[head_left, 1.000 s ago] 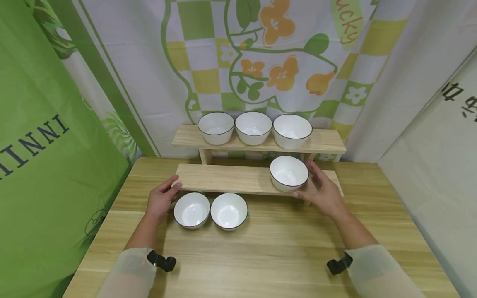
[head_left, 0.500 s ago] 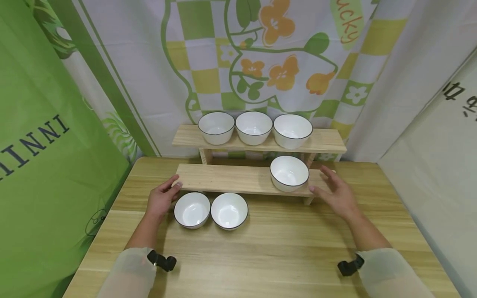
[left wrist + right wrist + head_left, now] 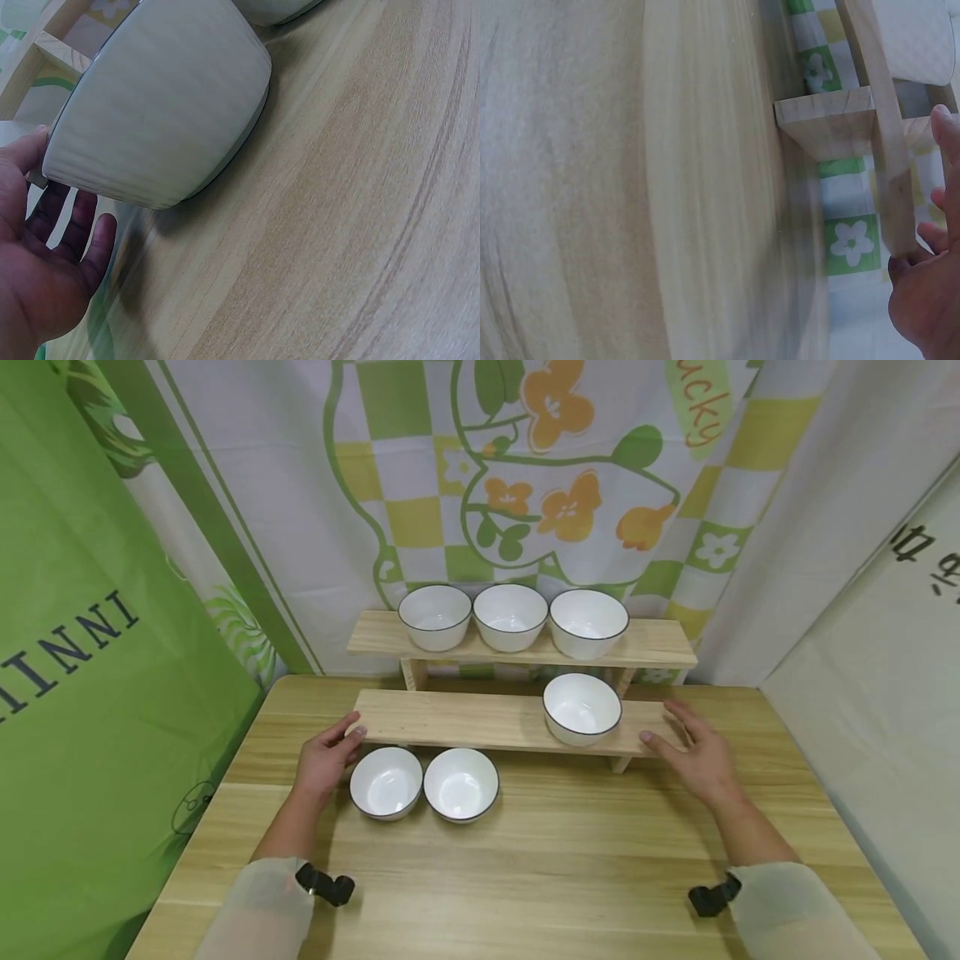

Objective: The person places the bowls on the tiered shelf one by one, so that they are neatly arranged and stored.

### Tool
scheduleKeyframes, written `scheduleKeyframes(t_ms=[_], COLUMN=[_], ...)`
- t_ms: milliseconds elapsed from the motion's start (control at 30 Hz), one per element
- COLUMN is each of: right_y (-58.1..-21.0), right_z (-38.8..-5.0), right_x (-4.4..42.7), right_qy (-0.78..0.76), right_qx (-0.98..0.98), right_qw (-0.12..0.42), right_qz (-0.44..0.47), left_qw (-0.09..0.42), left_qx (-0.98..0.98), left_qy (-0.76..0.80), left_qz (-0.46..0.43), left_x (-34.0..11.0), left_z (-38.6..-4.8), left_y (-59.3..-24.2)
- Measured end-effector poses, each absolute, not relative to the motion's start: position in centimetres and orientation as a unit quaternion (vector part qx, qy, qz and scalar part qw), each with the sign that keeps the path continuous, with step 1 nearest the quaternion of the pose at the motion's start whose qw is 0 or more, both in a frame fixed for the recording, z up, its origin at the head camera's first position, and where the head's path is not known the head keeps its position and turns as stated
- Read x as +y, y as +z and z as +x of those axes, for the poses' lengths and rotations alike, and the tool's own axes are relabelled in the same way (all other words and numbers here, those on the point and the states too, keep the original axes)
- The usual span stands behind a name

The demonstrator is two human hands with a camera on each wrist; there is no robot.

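Note:
A white bowl [image 3: 582, 708] with a dark rim stands on the lower wooden shelf [image 3: 450, 718], right of its middle. My left hand [image 3: 324, 767] grips this shelf's left end between thumb and fingers; in the left wrist view the lower fingers [image 3: 96, 251] hang loosely bent beside a bowl [image 3: 161, 105]. Over at the right end, my right hand [image 3: 701, 764] is spread, its thumb by the front edge and a finger near the back corner. In the right wrist view, this hand [image 3: 934, 289] touches the shelf end [image 3: 900, 217]; its grip is partly cut off.
Three white bowls stand side by side on the upper shelf [image 3: 652, 643]. On the table [image 3: 525, 877], in front of the lower shelf, are a left bowl [image 3: 386, 783] and a right bowl [image 3: 461, 785]. A patterned curtain [image 3: 420, 468] hangs close behind.
My right hand has left the bowl on the lower shelf and moved right to the shelf's end. That bowl stays in place, and the left hand has not moved.

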State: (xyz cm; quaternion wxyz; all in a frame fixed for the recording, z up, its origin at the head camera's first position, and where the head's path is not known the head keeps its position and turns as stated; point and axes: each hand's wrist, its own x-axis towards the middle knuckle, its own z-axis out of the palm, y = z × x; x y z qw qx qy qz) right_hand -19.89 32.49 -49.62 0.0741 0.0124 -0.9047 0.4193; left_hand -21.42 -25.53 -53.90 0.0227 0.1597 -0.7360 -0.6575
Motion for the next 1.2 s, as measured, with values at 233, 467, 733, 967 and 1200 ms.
scheduleKeyframes(t_ms=[233,467,733,967,1200], right_y=[-50.7,-51.8,-52.8,-52.8,-52.6], right_z=[-20.4,-20.2,-20.1,-20.2,-20.1], right_x=[33.4,33.7,33.5,33.3,32.9], right_qy=[0.386,0.388,0.435,0.438,0.446], right_qx=[-0.921,-0.921,-0.899,-0.897,-0.893], right_qw=[0.044,-0.004,-0.012,-0.015,-0.013], right_qz=[0.01,-0.02,-0.059,-0.063,-0.063], left_qw=[0.028,0.026,0.014,0.013,-0.004], left_qx=[-0.736,-0.736,-0.732,-0.739,-0.753], left_qy=[-0.658,-0.66,-0.663,-0.656,-0.64], left_qz=[0.157,0.151,0.156,0.154,0.151], left_x=[-25.3,-25.1,-25.2,-25.2,-25.7], left_z=[-21.4,-21.4,-21.5,-21.2,-20.5], left_y=[-54.1,-54.1,-53.9,-53.5,-53.8])
